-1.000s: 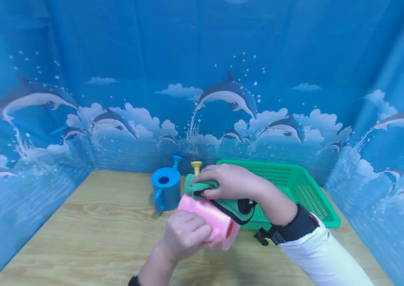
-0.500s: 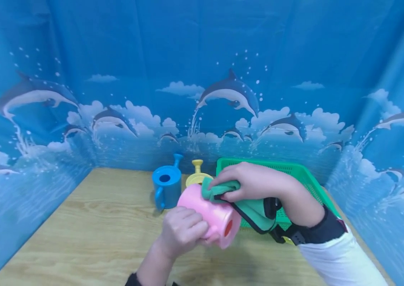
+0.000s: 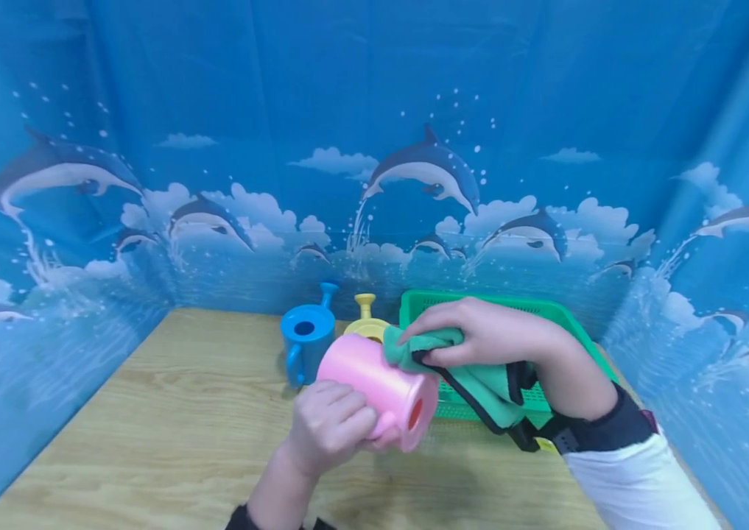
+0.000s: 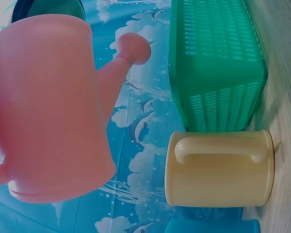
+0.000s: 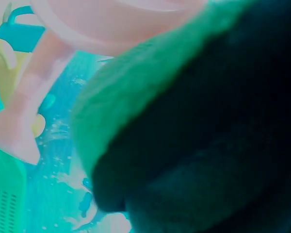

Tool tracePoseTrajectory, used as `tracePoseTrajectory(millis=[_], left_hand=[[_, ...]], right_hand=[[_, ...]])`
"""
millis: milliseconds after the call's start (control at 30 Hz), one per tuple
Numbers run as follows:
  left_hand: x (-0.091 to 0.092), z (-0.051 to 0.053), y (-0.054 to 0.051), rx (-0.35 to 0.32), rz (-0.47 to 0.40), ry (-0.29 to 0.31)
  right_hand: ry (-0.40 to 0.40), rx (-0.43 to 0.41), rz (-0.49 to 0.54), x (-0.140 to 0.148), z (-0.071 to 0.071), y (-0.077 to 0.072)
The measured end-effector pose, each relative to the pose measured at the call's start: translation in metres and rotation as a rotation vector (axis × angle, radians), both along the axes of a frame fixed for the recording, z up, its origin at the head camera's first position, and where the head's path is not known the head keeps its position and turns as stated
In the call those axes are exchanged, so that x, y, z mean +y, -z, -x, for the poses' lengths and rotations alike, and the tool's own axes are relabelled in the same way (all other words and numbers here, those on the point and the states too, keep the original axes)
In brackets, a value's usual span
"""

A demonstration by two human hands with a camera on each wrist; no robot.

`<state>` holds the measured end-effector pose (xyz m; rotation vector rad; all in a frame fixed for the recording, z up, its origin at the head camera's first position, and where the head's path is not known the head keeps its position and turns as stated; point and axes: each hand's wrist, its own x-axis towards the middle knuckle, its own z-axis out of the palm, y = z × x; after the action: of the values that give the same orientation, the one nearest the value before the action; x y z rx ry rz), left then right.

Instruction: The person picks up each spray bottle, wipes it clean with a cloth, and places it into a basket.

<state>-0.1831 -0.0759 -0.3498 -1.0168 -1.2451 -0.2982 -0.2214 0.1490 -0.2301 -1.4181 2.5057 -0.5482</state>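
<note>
A pink watering can is held up above the table, tipped so its opening faces right and toward me. My left hand grips it by the handle, fingers curled round. In the left wrist view the pink can shows its spout. My right hand pinches a folded green cloth with black edging, which touches the can's upper side near the rim. The cloth fills much of the right wrist view and hides the fingers there.
On the wooden table, a blue watering can stands at the back, beside a yellow watering can partly hidden by the pink one. A green basket lies to the right, under my right arm. A dolphin-print curtain surrounds the table.
My right hand has moved the cloth rightward along the pink can toward its rim, uncovering part of the yellow watering can. The left hand and pink can have shifted slightly left.
</note>
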Motion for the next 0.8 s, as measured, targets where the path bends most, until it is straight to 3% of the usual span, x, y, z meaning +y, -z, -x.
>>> tracePoseTrajectory(millis=[333,633,800], left_hand=[[0.002,-0.004,-0.002,0.034,0.018,0.016],[0.007,-0.012,-0.010,0.046,0.023,0.044],[0.006,-0.015,-0.009,0.006,0.048,0.022]], right_hand=[[0.054,-0.130,0.019,-0.014,0.018,0.010],[0.084,-0.130,0.009,-0.036,0.027,0.020],[0.117,-0.158,0.022,-0.036,0.030,0.025]])
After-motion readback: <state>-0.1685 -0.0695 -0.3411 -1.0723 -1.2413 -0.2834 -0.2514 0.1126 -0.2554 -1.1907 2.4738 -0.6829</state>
